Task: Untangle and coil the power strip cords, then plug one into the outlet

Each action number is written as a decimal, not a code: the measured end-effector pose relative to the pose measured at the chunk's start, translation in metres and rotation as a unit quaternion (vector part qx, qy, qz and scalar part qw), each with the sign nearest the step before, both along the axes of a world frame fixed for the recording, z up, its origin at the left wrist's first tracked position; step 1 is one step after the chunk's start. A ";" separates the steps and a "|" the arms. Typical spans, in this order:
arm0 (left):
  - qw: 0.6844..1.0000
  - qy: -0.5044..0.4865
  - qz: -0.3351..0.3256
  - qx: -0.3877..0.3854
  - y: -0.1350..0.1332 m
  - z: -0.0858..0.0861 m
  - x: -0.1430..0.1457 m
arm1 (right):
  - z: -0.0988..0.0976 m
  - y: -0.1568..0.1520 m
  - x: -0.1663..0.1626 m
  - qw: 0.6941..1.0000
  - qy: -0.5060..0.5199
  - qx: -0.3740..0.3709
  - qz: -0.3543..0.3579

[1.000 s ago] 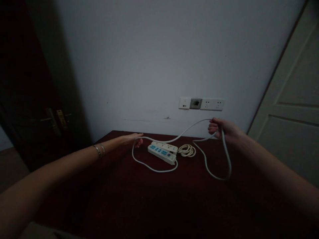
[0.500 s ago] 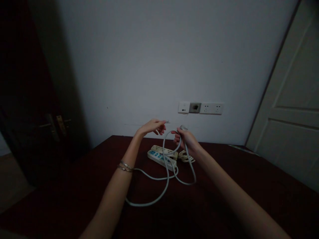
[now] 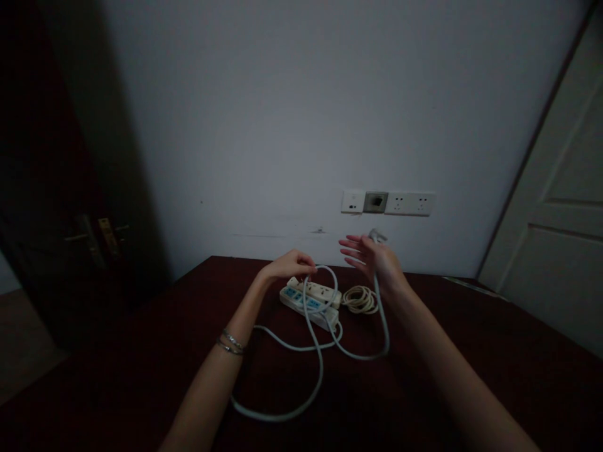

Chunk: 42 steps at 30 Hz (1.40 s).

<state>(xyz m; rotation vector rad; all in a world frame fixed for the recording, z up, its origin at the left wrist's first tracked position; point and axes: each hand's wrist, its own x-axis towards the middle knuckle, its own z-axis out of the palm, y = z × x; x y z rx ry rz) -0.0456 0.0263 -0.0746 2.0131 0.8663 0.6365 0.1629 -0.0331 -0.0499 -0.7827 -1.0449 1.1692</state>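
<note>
My left hand (image 3: 289,264) is closed on a loop of the white power cable (image 3: 320,358), just above the near power strip. My right hand (image 3: 372,256) is raised to its right with the fingers stretched out; the cable runs over the hand near the thumb, with the plug end (image 3: 375,236) sticking up behind it. The cable hangs in loops down to the dark red table (image 3: 117,376). Two power strips lie side by side at the back: a white one with blue sockets (image 3: 308,306) and a cream one (image 3: 315,291). A coiled cream cord (image 3: 360,299) lies to their right.
A row of wall sockets (image 3: 389,203) sits on the white wall above the table's far edge. A dark door with a brass handle (image 3: 89,242) stands at the left. A white panelled door (image 3: 560,238) fills the right side.
Both hands came together from wide apart, gathering the cable into loops. My left hand then dropped onto a loop and closed, and my right hand's fingers spread.
</note>
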 end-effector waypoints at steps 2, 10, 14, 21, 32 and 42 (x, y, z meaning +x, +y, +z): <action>0.999 0.039 0.005 -0.017 0.015 -0.011 -0.007 | 0.009 -0.009 0.008 0.999 0.016 0.044 0.012; 0.958 0.252 -0.010 -0.140 0.045 -0.043 -0.028 | 0.018 -0.014 0.024 0.997 0.058 0.042 -0.005; 0.930 0.316 -0.026 -0.184 0.040 -0.039 -0.028 | 0.015 -0.004 0.025 0.997 0.077 -0.003 0.027; 0.900 0.429 0.055 0.062 0.008 -0.007 -0.009 | 0.015 -0.002 0.030 0.994 0.098 -0.036 0.033; 0.959 0.103 -0.202 0.167 -0.067 -0.017 0.090 | 0.001 0.007 0.020 0.991 0.121 -0.040 0.039; 0.960 0.104 -0.255 0.040 -0.035 -0.057 0.093 | 0.009 0.007 0.039 0.986 0.164 0.002 -0.014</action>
